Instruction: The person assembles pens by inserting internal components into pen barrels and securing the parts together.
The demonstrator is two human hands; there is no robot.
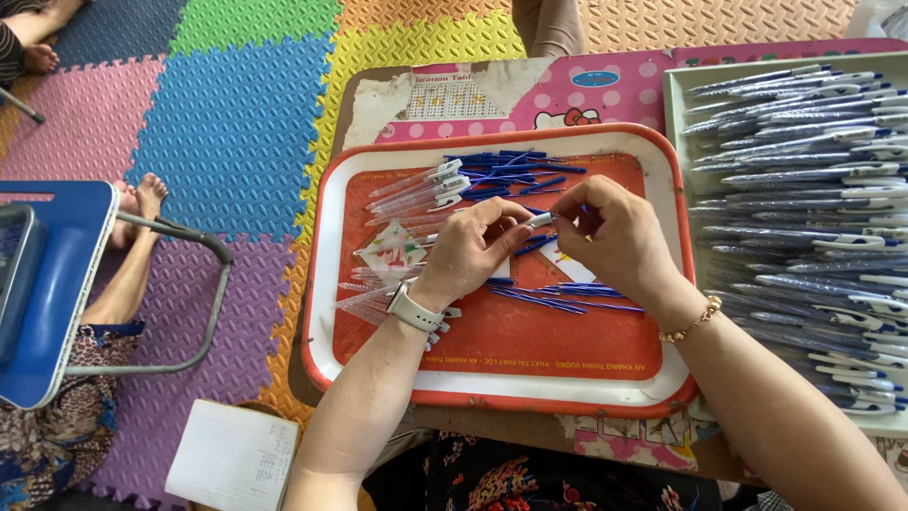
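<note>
I see both hands working over a red tray (492,341) with a white rim. The left hand (468,251) pinches a clear pen barrel (530,223) by its white tip; the right hand (619,237) is curled shut against that tip, touching it. Beyond the left hand lie clear barrels (416,189); beyond and below both hands lie loose blue refills (558,298). To the right of the right hand, a pale box (673,104) holds stacked finished pens (804,189). Under the tray sits a pink dotted desk (624,90) with a white chart label beyond the hands. A white notebook (232,459) lies near the left elbow. The floor is coloured foam mat (227,123).
</note>
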